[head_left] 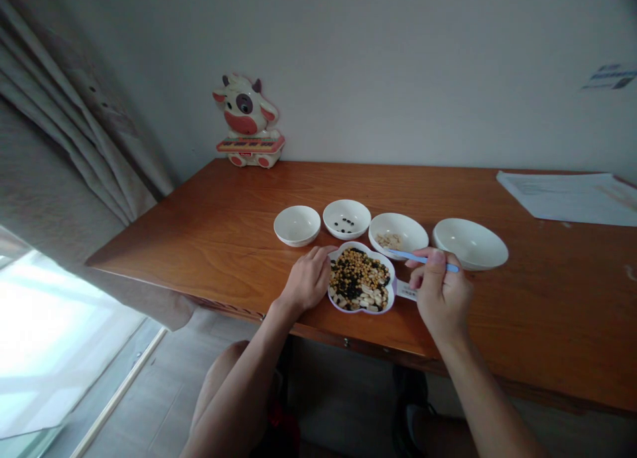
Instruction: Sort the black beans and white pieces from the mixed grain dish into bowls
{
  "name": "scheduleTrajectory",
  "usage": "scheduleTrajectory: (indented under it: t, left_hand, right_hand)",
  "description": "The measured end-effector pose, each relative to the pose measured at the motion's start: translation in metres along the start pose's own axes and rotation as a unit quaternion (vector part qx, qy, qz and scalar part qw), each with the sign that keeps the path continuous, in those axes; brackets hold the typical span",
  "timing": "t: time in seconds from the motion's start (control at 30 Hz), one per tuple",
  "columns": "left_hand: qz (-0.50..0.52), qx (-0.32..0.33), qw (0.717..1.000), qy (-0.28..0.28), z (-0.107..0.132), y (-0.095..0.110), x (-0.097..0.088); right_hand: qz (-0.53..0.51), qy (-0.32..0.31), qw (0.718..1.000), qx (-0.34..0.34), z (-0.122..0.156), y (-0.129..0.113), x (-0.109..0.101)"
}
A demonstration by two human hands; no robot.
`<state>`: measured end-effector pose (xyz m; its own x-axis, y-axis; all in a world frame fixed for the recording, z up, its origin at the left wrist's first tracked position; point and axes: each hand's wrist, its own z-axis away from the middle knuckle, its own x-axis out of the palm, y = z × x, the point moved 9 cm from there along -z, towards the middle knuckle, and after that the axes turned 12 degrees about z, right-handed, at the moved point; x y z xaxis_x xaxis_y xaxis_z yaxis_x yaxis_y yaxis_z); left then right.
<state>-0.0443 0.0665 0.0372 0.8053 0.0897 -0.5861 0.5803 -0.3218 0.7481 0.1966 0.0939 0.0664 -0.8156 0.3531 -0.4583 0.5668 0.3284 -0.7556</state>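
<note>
The right hand point(442, 295) pinches a light, slippery blue plastic utensil point(423, 259) mid-handle; the left hand point(308, 280), well apart, touches the divided bean plate point(361, 245).

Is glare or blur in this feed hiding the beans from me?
In the head view, the window is blown out by glare and the wide lens bows the table's front edge, but the beans in the dish stay fairly sharp, with only soft shadow from the right hand.

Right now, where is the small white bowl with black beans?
In the head view, the black-bean bowl stands on the wooden table, between the white bowl on its left and the bowl of pale grains on its right, beyond the left hand.
</note>
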Motion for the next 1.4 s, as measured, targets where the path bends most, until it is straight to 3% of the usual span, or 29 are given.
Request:
scheduleTrajectory:
  t: [0.5,0.63,0.83,1.13,1.4]
  left_hand:
    - [-0.002,0.005,1.000,0.000,0.000,-0.001,0.001]
    - [0.001,0.008,1.000,0.003,0.000,-0.001,0.000]
    - [-0.002,0.004,1.000,-0.001,0.000,0.000,-0.001]
    - [0.002,0.004,1.000,-0.004,0.000,0.000,0.000]
    - [0.006,0.000,1.000,-0.001,0.000,0.001,0.000]
  right_hand:
    - [-0.015,0.017,1.000,0.014,0.000,0.004,-0.002]
    - [0.007,-0.011,1.000,-0.012,0.000,0.002,0.002]
    - [0.114,-0.102,0.983,-0.101,0.002,-0.013,0.017]
    - [0.181,-0.142,0.954,-0.191,0.008,-0.030,0.027]
    - [0.164,-0.178,0.949,-0.202,0.010,-0.029,0.037]
